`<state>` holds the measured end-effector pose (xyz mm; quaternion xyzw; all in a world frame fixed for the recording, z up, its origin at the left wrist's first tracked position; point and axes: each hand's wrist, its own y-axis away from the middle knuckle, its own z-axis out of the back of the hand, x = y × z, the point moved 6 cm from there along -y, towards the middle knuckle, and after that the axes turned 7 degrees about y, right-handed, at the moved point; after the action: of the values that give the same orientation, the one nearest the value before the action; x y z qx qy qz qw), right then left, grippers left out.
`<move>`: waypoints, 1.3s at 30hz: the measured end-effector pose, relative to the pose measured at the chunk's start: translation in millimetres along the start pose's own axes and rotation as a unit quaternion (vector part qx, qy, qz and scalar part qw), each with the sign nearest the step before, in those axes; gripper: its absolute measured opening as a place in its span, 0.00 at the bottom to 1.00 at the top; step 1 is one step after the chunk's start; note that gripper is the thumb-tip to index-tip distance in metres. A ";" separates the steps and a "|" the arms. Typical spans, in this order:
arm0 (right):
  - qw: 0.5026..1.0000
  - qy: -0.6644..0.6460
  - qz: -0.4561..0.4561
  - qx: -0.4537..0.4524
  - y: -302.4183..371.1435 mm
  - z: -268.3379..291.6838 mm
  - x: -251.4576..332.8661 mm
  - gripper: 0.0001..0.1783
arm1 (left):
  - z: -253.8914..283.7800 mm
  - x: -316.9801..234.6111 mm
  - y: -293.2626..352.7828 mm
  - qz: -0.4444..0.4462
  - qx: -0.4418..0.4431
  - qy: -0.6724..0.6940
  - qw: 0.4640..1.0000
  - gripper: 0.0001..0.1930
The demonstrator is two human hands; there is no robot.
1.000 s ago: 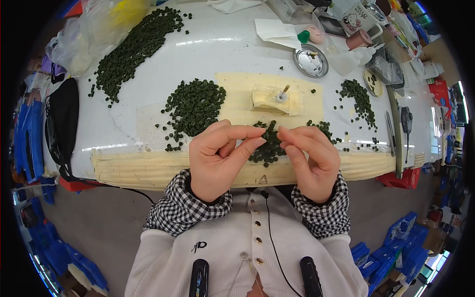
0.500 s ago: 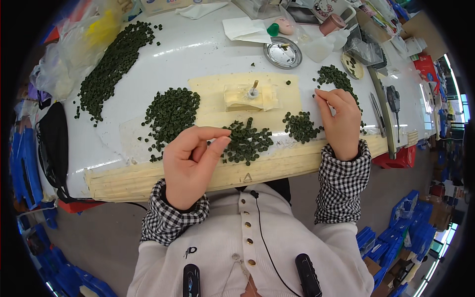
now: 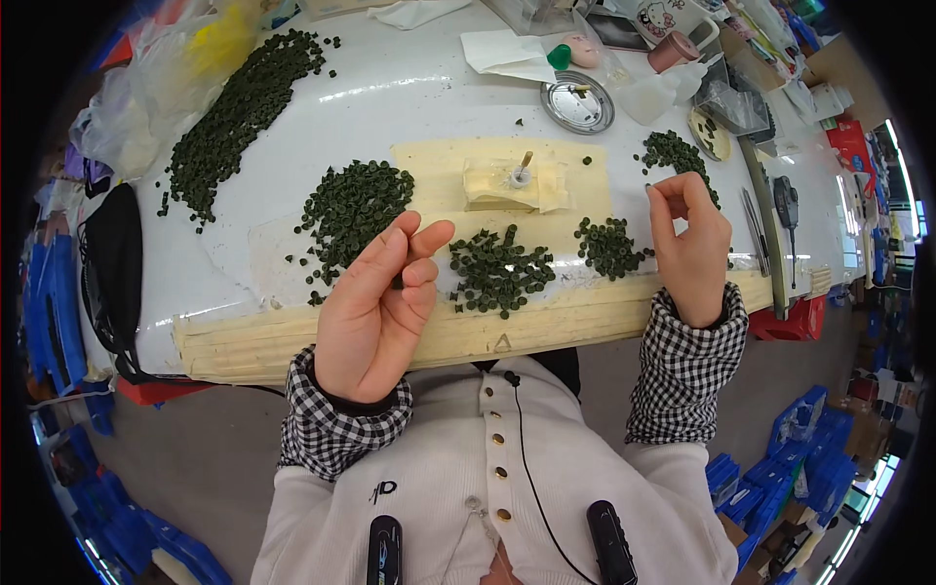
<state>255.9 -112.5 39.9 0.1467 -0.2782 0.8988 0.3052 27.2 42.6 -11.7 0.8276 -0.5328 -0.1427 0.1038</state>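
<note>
Low on the left, my left hand [image 3: 375, 307] has its palm turned partly up. Its fingers are curled in with the thumb near them, and what they hold, if anything, is hidden. My right hand [image 3: 694, 244] pinches a tiny dark piece [image 3: 647, 186] between thumb and fingertips, above the table at right. Between the hands lie a pile of small dark green round pieces [image 3: 502, 273] and a smaller dark green pile [image 3: 609, 248]. Behind them, a block wrapped in cream tape [image 3: 492, 188] bears an upright thin brass-coloured pin [image 3: 526, 161] in a pale base.
Larger dark green piles [image 3: 356, 210] lie at left, with another pile [image 3: 673, 154] at far right. A round metal dish [image 3: 577, 103], white paper [image 3: 507, 56] and a clear plastic box [image 3: 731, 97] stand at back. Tweezers [image 3: 756, 232] lie at right; a wooden strip [image 3: 292, 346] edges the table.
My left hand has rolled palm-up, its fingertips lifting away from the near pile. My right hand keeps its pinch. The whole view has shifted slightly.
</note>
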 end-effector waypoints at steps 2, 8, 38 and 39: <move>0.999 -0.042 -0.007 -0.026 2.9 9.3 11.1 0.04 | 0.6 2.4 -0.7 0.020 0.030 -0.015 0.999 0.12; 0.989 -0.147 -0.001 -0.026 17.0 11.5 43.7 0.05 | -8.2 13.9 -3.9 0.038 0.042 -0.064 0.996 0.18; 0.762 -0.601 -0.162 0.178 51.1 -52.1 75.4 0.08 | -3.1 18.1 -5.6 0.001 0.032 -0.216 0.976 0.12; 0.780 -0.586 -0.146 0.167 50.4 -50.4 77.7 0.08 | -3.6 18.9 -5.7 -0.001 0.031 -0.210 0.977 0.11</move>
<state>159.6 -79.8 12.4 0.7322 -0.2244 0.6169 0.1817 40.7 27.8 -12.6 0.7824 -0.5462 -0.2968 -0.0364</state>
